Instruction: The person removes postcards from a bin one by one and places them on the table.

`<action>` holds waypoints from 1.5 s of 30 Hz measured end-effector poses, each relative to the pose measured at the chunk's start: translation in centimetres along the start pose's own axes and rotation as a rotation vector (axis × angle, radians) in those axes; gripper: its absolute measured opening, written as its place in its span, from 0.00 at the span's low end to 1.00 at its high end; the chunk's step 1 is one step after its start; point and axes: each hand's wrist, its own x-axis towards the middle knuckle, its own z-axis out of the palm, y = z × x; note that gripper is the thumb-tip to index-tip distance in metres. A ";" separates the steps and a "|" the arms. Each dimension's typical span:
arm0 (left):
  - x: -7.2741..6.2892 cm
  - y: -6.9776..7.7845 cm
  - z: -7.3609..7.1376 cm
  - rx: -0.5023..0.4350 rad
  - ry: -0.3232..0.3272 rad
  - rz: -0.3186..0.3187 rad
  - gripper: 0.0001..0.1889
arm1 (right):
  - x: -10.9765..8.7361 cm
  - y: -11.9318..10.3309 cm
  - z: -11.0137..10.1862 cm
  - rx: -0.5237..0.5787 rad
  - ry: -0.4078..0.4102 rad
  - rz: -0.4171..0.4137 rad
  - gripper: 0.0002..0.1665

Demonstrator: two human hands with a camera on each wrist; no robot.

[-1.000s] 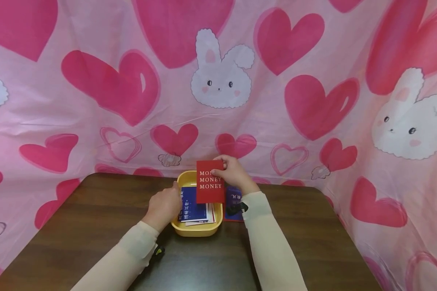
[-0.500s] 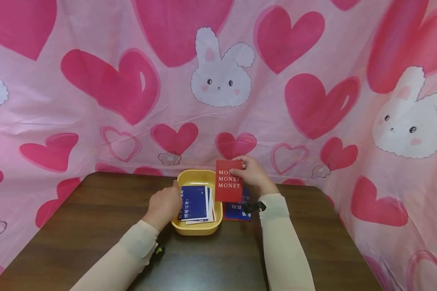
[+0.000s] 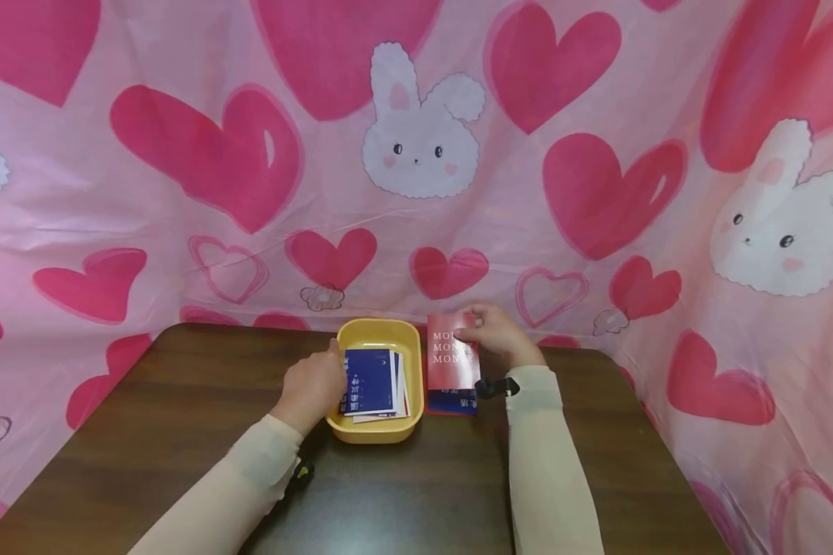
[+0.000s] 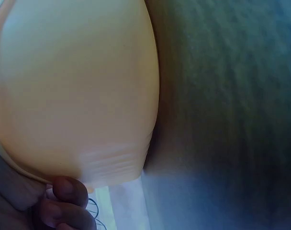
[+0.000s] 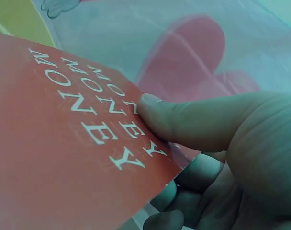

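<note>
My right hand (image 3: 498, 334) pinches a red card (image 3: 451, 374) printed "MONEY" three times, thumb on its face near the right edge. In the right wrist view the thumb presses over the white letters of the card (image 5: 50, 143), fingers behind it. The card overlaps a blue card (image 3: 454, 402) with white characters, lying on the table right of a yellow plastic basin (image 3: 375, 435). My left hand (image 3: 312, 388) grips the basin's left rim; the left wrist view shows its curled fingers at the basin wall (image 4: 83, 96). Inside the basin lies a pile of blue and white cards (image 3: 371, 381).
The dark wooden table (image 3: 180, 432) extends to both sides and in front of the basin. A pink cloth (image 3: 416, 223) with hearts and rabbits hangs behind the table and along its sides. A reddish edge (image 3: 451, 414) shows beneath the blue card.
My right hand has carried the red card from over the basin to the right, then lower, over the blue card. The left hand has stayed on the basin's rim.
</note>
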 end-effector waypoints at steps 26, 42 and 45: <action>0.1 -0.1 -0.3 -0.002 -0.023 -0.001 0.35 | 0.5 3.8 -0.3 0.006 -0.072 0.134 0.28; 0.3 -0.1 0.0 0.010 -0.024 -0.009 0.34 | 0.9 5.1 1.0 -0.129 -0.078 0.180 0.26; 0.5 -0.1 0.0 0.014 -0.030 -0.009 0.35 | 1.1 5.2 1.2 -0.190 -0.061 0.173 0.24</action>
